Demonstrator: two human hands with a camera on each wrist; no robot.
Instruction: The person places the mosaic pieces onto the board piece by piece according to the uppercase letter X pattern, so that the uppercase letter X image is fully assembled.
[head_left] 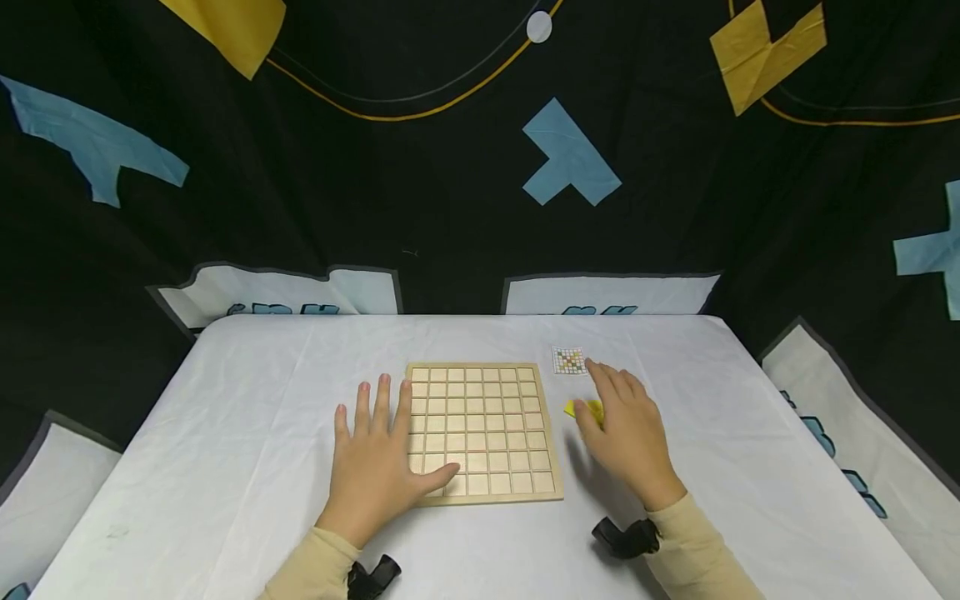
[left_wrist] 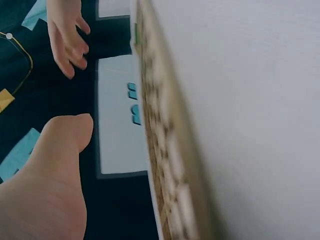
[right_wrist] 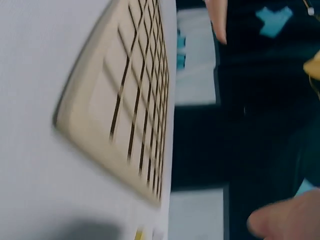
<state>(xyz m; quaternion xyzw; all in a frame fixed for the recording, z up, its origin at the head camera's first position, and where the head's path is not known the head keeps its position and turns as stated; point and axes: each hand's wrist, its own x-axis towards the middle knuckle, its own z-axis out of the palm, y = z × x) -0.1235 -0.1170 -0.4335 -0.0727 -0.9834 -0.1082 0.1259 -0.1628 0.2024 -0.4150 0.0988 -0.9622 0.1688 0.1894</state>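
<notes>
A light wooden board [head_left: 497,499] with a grid of square cells lies flat on the white cloth. Over its left side my left hand [head_left: 372,471] is spread, fingers straight, thumb reaching across the lower left cells. To the right of the board, my right hand [head_left: 632,433] hovers with fingers extended and thumb apart. It partly covers a small bright yellow piece [head_left: 572,409] near its thumb. Just beyond its fingertips is a small printed card [head_left: 567,361] with a coloured grid pattern. The left wrist view shows the right hand [left_wrist: 68,37] with nothing visible in its fingers.
White cloth [head_left: 217,467] covers the table on both sides of the board. Black fabric [head_left: 450,192] with blue and yellow patches hangs behind the table and at its sides. A black wrist camera [head_left: 372,577] is strapped to the left wrist, another [head_left: 626,537] to the right.
</notes>
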